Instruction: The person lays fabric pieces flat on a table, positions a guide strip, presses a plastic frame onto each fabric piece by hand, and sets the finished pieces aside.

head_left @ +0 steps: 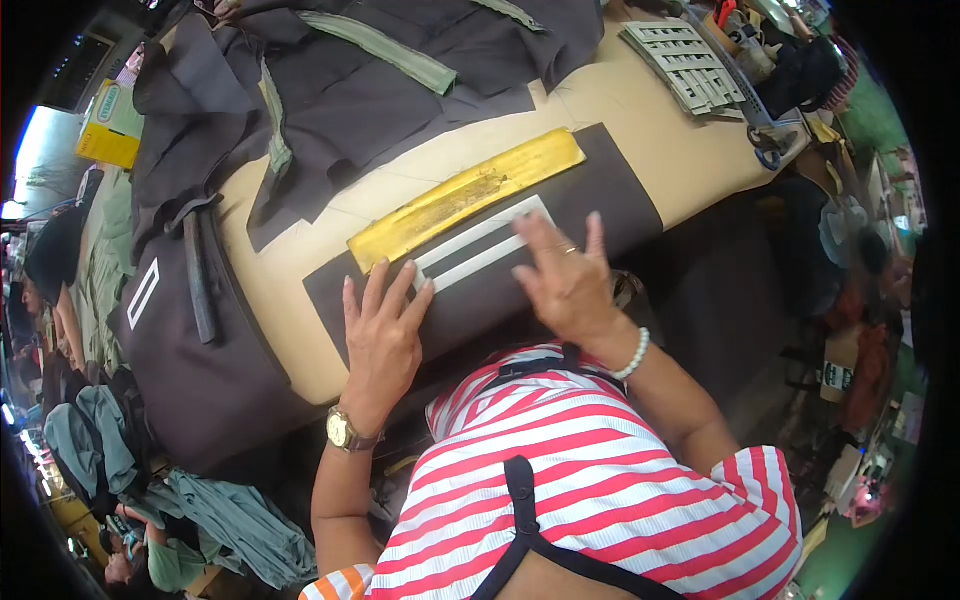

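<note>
A white rectangular frame with a long slot lies on a dark fabric piece in front of me. Directly beyond it rests a worn yellow strip, slanting up to the right. My left hand lies with fingers stretched out, its fingertips at the frame's left end and near the strip's lower corner. At the frame's right end is my right hand, slightly blurred, fingers apart and the index fingertip on or just over the frame. Neither hand grips anything.
Dark cloth with green strips covers the far side of the tan work surface. To the left are a dark tool-like bar and a small white frame. Slotted grey plates and blue-handled scissors sit far right. Other people are at left.
</note>
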Tool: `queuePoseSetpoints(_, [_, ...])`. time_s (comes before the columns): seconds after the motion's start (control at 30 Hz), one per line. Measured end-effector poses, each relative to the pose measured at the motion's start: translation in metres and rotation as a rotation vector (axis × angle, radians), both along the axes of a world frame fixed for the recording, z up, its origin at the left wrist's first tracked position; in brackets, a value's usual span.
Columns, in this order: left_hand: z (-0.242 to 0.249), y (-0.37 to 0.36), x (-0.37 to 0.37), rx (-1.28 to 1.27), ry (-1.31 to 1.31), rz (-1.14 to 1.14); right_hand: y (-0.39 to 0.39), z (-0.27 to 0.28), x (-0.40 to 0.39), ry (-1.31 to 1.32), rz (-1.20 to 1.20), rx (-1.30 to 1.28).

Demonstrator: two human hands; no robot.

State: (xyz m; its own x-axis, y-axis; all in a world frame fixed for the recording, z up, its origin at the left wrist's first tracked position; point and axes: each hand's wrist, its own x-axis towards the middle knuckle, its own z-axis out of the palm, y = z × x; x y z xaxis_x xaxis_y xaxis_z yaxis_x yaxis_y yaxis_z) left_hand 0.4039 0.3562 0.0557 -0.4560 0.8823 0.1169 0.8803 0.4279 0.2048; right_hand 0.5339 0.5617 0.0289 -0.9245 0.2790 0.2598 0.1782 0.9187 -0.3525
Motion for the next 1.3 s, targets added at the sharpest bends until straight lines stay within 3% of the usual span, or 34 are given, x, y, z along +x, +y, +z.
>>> queuePoseSetpoints(0.1, [0.003, 0.001, 0.005, -0.017, 0.046, 0.009, 0.034, -0.004, 0.007, 0.038, -0.131, 0.092])
queuePoseSetpoints(0.2, [-0.001, -0.002, 0.017, -0.018, 0.077, 0.066, 0.082, 0.006, -0.003, -0.038, -0.486, 0.141])
queuePoseSetpoints(0.3, [-0.001, 0.002, 0.025, -0.012, 0.084, 0.121, 0.084, 0.02, -0.031, 0.021, -0.35, 0.188])
queuePoseSetpoints(0.43, [-0.003, 0.01, 0.031, -0.029, 0.104, 0.169, 0.04, 0.014, -0.083, 0.154, 0.233, 0.131])
queuePoseSetpoints(0.53, [-0.004, 0.01, 0.033, -0.01, 0.083, 0.187, 0.041, 0.001, -0.087, 0.054, 0.315, 0.041])
queuePoseSetpoints(0.7, [-0.007, 0.014, 0.03, 0.021, 0.07, 0.192, 0.097, 0.01, -0.022, 0.019, 0.008, 0.11])
queuePoseSetpoints(0.83, [-0.006, 0.014, 0.026, 0.07, 0.039, 0.167, 0.145, 0.009, 0.011, -0.012, -0.477, 0.28])
queuePoseSetpoints(0.93, [-0.003, 0.02, 0.024, 0.117, 0.008, 0.192, 0.128, 0.044, -0.011, 0.29, -0.371, 0.048])
queuePoseSetpoints(0.97, [-0.002, 0.021, 0.024, 0.131, -0.004, 0.202, 0.095, 0.09, -0.022, 0.269, -0.286, -0.369])
queuePoseSetpoints(1.03, [-0.001, 0.02, 0.022, 0.1, 0.042, 0.196, 0.06, 0.123, -0.038, 0.514, 0.421, -0.964])
queuePoseSetpoints(1.07, [-0.003, 0.02, 0.023, 0.087, 0.059, 0.197, 0.044, 0.139, -0.047, 0.484, 0.76, -1.272])
queuePoseSetpoints(1.13, [-0.012, 0.02, 0.026, 0.101, 0.11, 0.21, 0.028, 0.159, -0.044, 0.459, 1.152, -1.447])
queuePoseSetpoints(1.3, [-0.01, 0.023, 0.031, 0.143, 0.068, 0.285, 0.016, 0.16, -0.038, 0.368, 1.517, -1.597])
